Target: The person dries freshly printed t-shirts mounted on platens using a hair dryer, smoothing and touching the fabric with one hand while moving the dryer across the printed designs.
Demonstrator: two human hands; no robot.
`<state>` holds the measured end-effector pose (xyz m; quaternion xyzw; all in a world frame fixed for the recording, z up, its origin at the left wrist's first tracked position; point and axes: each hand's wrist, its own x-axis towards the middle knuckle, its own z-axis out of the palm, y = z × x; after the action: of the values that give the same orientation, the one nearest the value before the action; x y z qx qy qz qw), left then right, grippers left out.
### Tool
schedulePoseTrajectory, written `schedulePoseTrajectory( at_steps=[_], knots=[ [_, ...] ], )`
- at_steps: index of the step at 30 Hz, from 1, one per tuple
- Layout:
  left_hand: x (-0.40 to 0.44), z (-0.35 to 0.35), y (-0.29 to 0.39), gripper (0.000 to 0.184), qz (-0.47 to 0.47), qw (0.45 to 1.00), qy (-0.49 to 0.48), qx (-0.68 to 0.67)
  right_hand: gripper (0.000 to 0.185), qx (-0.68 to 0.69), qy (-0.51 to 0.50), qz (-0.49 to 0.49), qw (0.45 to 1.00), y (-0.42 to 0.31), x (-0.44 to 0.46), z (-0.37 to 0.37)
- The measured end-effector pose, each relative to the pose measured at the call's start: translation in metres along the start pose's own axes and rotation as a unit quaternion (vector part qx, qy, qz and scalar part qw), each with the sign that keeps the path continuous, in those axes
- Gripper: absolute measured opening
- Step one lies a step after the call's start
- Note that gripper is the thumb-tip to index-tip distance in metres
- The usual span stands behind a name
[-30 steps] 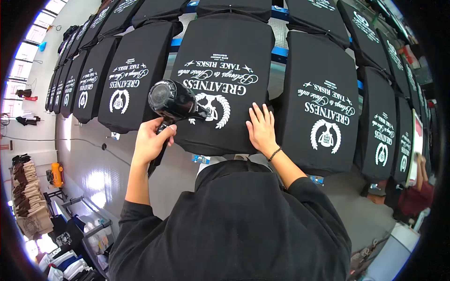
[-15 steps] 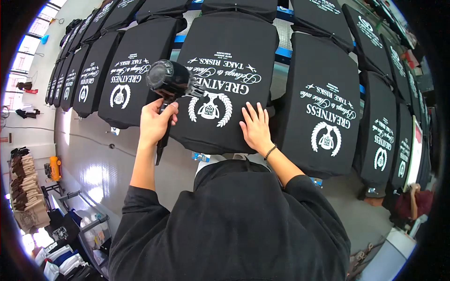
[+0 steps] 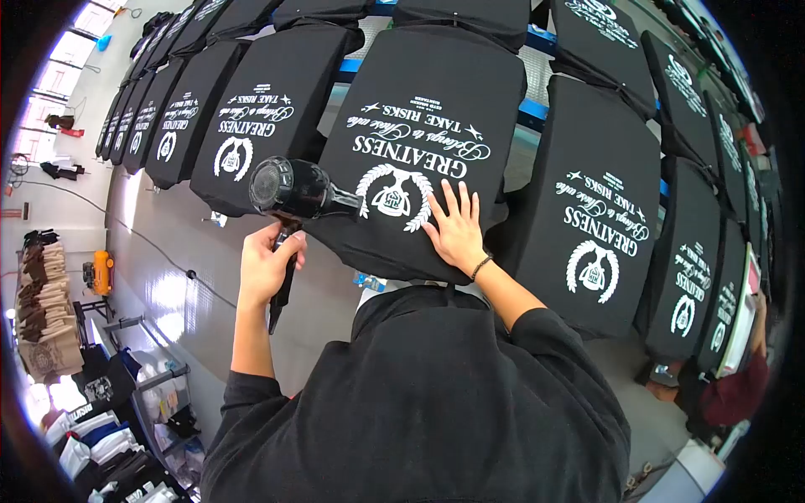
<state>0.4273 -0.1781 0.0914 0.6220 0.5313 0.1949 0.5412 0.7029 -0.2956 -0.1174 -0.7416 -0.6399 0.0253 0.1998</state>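
Note:
A black hair dryer [image 3: 293, 189] is in my left hand [image 3: 270, 261], whose fingers wrap round its handle. Its nozzle points right, at the left edge of the white wreath print on a black shirt [image 3: 419, 75]. That shirt lies stretched over a board in front of me. My right hand [image 3: 458, 232] rests flat on the shirt's lower right part, fingers spread, just beside the wreath. A dark beaded bracelet circles that wrist.
More printed black shirts on boards stand left [image 3: 272, 75] and right [image 3: 587, 168], with another row behind. A cable [image 3: 159, 250] crosses the floor side. A co-worker's maroon sleeve [image 3: 738, 392] shows at far right. Folded garments [image 3: 52, 310] are stacked at left.
The hair dryer first rose over the print, then came back down and left of it. My right hand has slid slightly left on the shirt, closer to the wreath. The view has shifted.

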Motion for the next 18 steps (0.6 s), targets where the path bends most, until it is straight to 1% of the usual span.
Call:
schedulePoseTrajectory(
  at_steps=[3,5,6,9,12,15,18],
  knots=[
    [0.016,0.01,0.004,0.017,0.018,1.0,0.016,-0.01,0.057,0.012,0.01,0.004,1.0,0.0,0.0,-0.001],
    [0.033,0.016,0.007,0.016,0.027,1.0,0.005,0.003,0.057,0.013,0.019,0.011,1.0,0.002,-0.001,-0.004],
    [0.042,0.022,0.01,0.017,0.037,0.999,-0.004,-0.013,0.057,0.012,0.027,0.014,0.999,0.003,-0.003,-0.006],
    [0.055,0.045,0.024,0.018,0.056,0.997,-0.037,-0.026,0.056,0.009,0.042,0.031,0.999,0.01,-0.009,-0.014],
    [0.06,0.063,0.032,0.018,0.068,0.992,-0.107,-0.005,0.055,0.009,0.06,0.06,0.996,0.017,-0.016,-0.024],
    [0.049,0.072,0.041,0.017,0.049,0.986,-0.16,0.0,0.053,0.008,0.068,0.078,0.995,0.021,-0.023,-0.028],
    [0.033,0.071,0.04,0.016,0.017,0.983,-0.181,0.019,0.05,0.012,0.07,0.083,0.994,0.019,-0.023,-0.029]
  ],
)
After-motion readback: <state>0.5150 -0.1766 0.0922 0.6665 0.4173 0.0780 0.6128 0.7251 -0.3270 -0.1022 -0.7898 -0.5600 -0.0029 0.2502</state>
